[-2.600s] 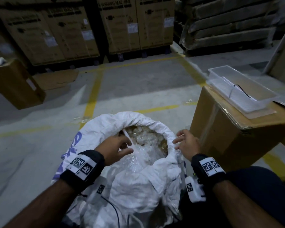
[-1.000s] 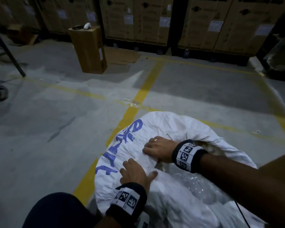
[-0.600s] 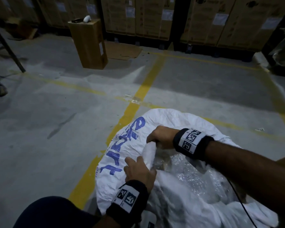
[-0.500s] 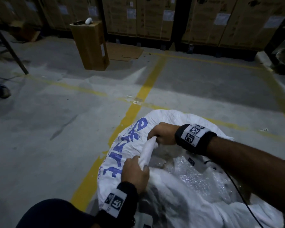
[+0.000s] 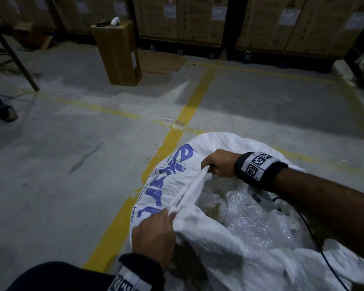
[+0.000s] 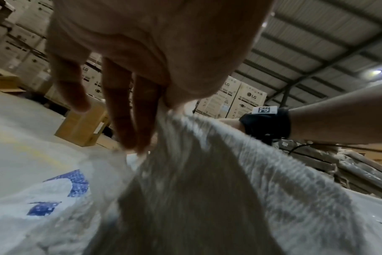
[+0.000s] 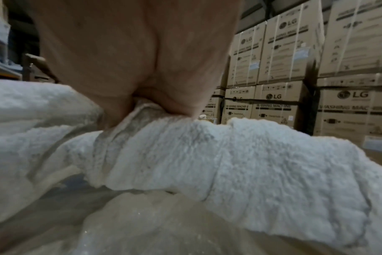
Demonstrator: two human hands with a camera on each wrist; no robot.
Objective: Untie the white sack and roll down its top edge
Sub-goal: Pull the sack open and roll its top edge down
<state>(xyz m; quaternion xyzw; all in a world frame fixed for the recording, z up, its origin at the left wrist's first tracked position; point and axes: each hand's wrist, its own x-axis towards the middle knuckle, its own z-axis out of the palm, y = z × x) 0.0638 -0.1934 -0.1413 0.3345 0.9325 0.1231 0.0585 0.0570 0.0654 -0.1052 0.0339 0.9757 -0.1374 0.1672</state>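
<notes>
A white woven sack (image 5: 229, 244) with blue lettering stands open on the floor, clear bubble wrap (image 5: 242, 217) showing inside. Its left rim (image 5: 189, 192) is bunched into a taut strip between my two hands. My left hand (image 5: 156, 234) pinches the near end of that strip; in the left wrist view its thumb and fingers (image 6: 142, 120) close on the cloth (image 6: 207, 155). My right hand (image 5: 216, 165) is fisted round the far end, and in the right wrist view the rolled fabric (image 7: 185, 146) runs into its palm (image 7: 142, 96).
A tall cardboard box (image 5: 118, 53) stands on the concrete floor beyond a yellow floor line (image 5: 189, 108). Stacked washing-machine cartons (image 5: 187, 17) line the back. Someone's shoe (image 5: 6, 113) shows at the far left. A slanted pole (image 5: 17, 59) stands at left. My dark-clad knee (image 5: 57, 278) is at the bottom.
My view turned from the sack's right side to its left. Both hands went from lying flat on the sack to gripping its left rim and pulling it up taut between them.
</notes>
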